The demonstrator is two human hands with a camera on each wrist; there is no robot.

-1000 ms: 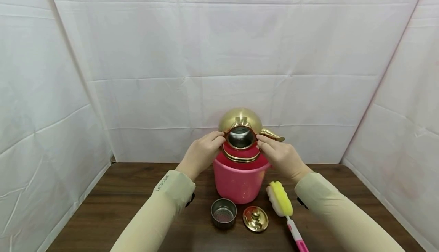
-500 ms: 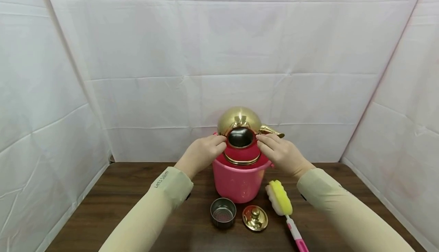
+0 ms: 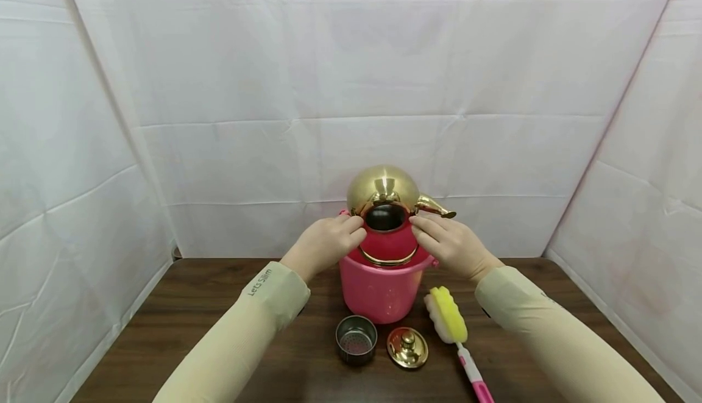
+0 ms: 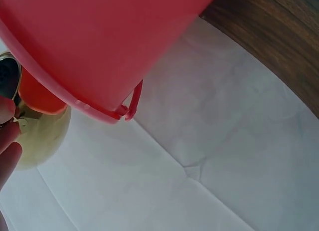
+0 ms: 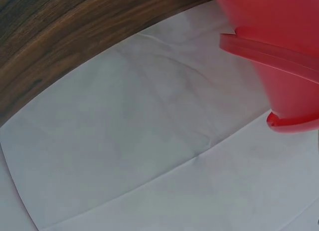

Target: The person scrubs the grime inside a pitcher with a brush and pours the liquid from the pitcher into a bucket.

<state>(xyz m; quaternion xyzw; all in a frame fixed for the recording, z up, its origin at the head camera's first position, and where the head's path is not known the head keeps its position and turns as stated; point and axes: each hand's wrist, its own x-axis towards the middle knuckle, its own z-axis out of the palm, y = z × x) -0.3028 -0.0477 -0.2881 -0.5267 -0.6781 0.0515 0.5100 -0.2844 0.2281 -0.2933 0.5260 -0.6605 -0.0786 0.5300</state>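
A gold kettle [image 3: 382,185] is tipped over the pink bucket [image 3: 381,296], its round mouth facing down toward me. Its spout points right, and its bail handle [image 3: 388,262] hangs in front over the bucket. My left hand [image 3: 329,241] pinches the kettle beside the mouth on the left. On the opposite side, my right hand [image 3: 450,244] does the same near the spout's base. The left wrist view catches fingertips [image 4: 9,136] against the gold body at the frame's edge. In the right wrist view the hand is almost wholly out of frame.
In front of the bucket on the dark wood table [image 3: 208,324] stand a perforated metal strainer cup [image 3: 356,339] and a gold lid [image 3: 407,348]. A yellow and white sponge brush [image 3: 451,320] lies to their right. White cloth walls [image 3: 219,165] enclose the back and sides.
The kettle has tipped a little further, its dome rising slightly in the head view. Its mouth now looks narrower and darker inside. Both hands keep their hold.
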